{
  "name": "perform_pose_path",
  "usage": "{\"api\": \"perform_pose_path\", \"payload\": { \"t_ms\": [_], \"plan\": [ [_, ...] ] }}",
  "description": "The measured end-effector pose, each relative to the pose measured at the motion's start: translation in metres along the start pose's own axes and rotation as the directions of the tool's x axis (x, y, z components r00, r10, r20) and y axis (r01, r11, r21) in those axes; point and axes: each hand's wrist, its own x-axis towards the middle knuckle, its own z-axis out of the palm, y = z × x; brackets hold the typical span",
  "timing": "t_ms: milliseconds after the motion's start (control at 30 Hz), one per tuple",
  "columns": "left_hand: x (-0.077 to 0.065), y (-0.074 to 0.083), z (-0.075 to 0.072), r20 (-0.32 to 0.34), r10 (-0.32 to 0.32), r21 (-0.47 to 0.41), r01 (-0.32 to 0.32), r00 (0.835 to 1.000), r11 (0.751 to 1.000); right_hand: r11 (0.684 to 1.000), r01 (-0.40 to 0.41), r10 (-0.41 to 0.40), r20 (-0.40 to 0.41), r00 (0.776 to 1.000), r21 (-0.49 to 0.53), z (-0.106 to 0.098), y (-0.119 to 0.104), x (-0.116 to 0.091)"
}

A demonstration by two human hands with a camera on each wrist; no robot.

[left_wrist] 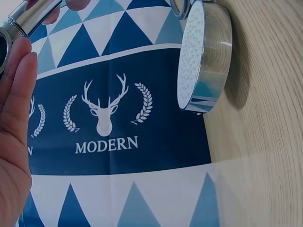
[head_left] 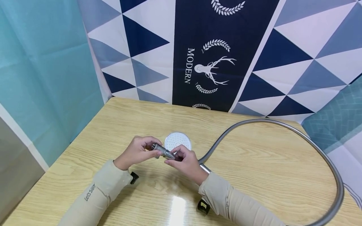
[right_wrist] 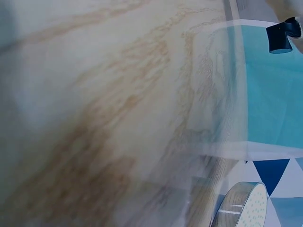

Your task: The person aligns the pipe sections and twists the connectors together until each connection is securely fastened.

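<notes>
My left hand (head_left: 141, 151) pinches a chrome tubular fitting (head_left: 159, 148), its open round end turned left. The right hand (head_left: 185, 163) pinches the narrower tapered end of the same piece with thumb and fingers. In the left wrist view, the shiny fitting (left_wrist: 40, 19) lies against the left fingers (left_wrist: 21, 75). Just beyond the hands a round chrome shower head (head_left: 177, 141) lies with its white nozzle face up; its handle (head_left: 205, 168) shows past the right wrist. A grey metal shower hose (head_left: 234, 126) runs behind the right hand, where its end is hidden.
The hose makes a wide loop over the right side of the wooden table (head_left: 254, 175) and leaves the view at the bottom. Patterned cloth (head_left: 152, 40) hangs at the back, teal cloth (head_left: 51, 72) at the left. Black wrist cameras (head_left: 203, 206) sit under both sleeves.
</notes>
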Motion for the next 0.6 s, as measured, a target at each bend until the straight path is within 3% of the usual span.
{"api": "perform_pose_path", "payload": {
  "t_ms": [167, 600],
  "plan": [
    [0.0006, 0.0002, 0.0003, -0.005, -0.002, -0.002, 0.002, 1.000, 1.000, 0.998, 0.037, -0.036, -0.022, 0.999, 0.050, 0.0000, 0.0008, 0.0009],
    [0.0020, 0.0053, 0.0021, -0.008, -0.033, -0.008, 0.033, 0.999, 0.999, 0.999, 0.015, -0.014, -0.017, 1.000, 0.039, -0.0047, -0.0079, -0.0003]
  ]
}}
